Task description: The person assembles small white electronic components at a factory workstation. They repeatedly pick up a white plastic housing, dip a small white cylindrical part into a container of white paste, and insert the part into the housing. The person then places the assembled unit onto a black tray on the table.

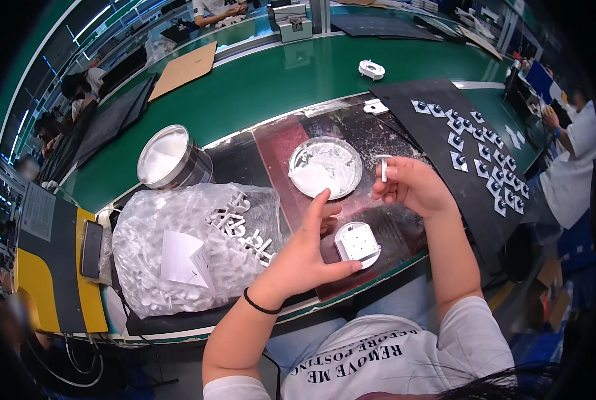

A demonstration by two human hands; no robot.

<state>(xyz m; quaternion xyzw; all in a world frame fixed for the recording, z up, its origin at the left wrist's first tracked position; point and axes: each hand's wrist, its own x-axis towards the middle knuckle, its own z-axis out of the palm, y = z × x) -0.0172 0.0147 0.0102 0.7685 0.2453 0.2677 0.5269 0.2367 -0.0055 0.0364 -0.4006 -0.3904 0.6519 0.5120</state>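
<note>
Pinched between the thumb and fingers of my right hand (pixel 408 187) is a small white T-shaped plastic part (pixel 384 171), held upright to the right of the dish. My left hand (pixel 308 247) is open, thumb and forefinger spread wide apart. Its thumb tip lies at the near edge of a round white plastic housing (pixel 359 243) with a square plate on top; whether it touches cannot be told. Beyond the left fingertips a clear round dish (pixel 350 155) holds white paste (pixel 317 179); the forefinger points toward it.
A clear bag (pixel 151 247) of white plastic parts (pixel 235 217) lies left, below an open tin (pixel 193 170) of white material. At right, a black board (pixel 411 97) carries several small square pieces (pixel 458 161). White parts (pixel 371 69) sit on the green belt (pixel 278 80). Other people work around.
</note>
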